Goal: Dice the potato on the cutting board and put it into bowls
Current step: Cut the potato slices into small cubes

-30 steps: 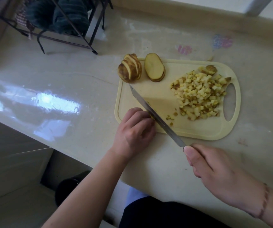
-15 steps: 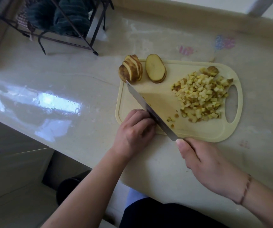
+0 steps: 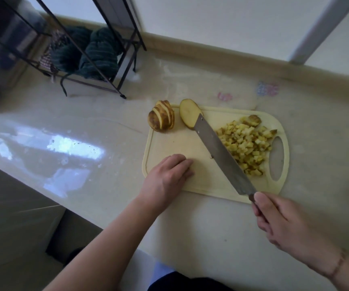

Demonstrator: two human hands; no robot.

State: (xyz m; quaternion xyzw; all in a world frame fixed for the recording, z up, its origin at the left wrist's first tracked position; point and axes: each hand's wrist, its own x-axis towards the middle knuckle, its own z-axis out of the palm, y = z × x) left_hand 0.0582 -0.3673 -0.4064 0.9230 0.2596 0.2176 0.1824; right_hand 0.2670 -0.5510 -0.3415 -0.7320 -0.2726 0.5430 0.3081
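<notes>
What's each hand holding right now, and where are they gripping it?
The right hand grips the knife by its handle, at the blade's base. The left hand holds nothing; it rests on the cutting board.

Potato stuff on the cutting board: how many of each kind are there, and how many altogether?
Fanned stack of slices: 1
Flat potato slab: 1
Pile of diced cubes: 1
Total: 3 potato groups. The cubes are too many and too small to count singly.
</notes>
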